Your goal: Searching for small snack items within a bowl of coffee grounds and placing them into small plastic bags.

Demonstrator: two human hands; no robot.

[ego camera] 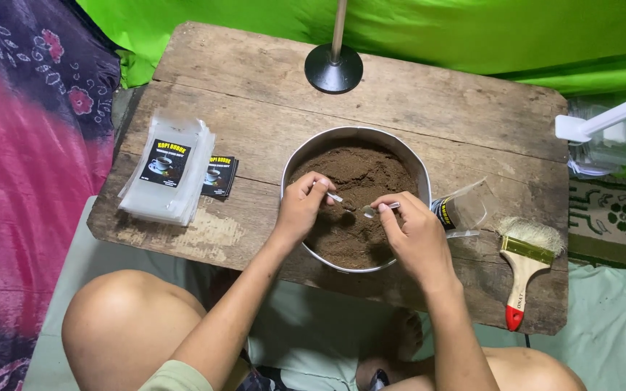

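A round metal bowl (291, 166) full of brown powder (360, 177) sits in the middle of a low wooden table (429, 108). My left hand (300, 208) is over the bowl's left side, pinching a small spoon handle (335, 196). My right hand (418, 235) hovers above the bowl's right side and holds a second small metal spoon (369, 211), its bowl pointing left. The two spoons nearly meet above the powder. An open clear pouch (469, 210) with a dark label lies just right of the bowl, beside my right hand.
A stack of clear labelled pouches (168, 170) and loose dark labels (220, 176) lie at the table's left. A paintbrush (527, 257) with a wooden handle rests at the right. A black stand base (333, 69) is at the back. My bare knees are in front.
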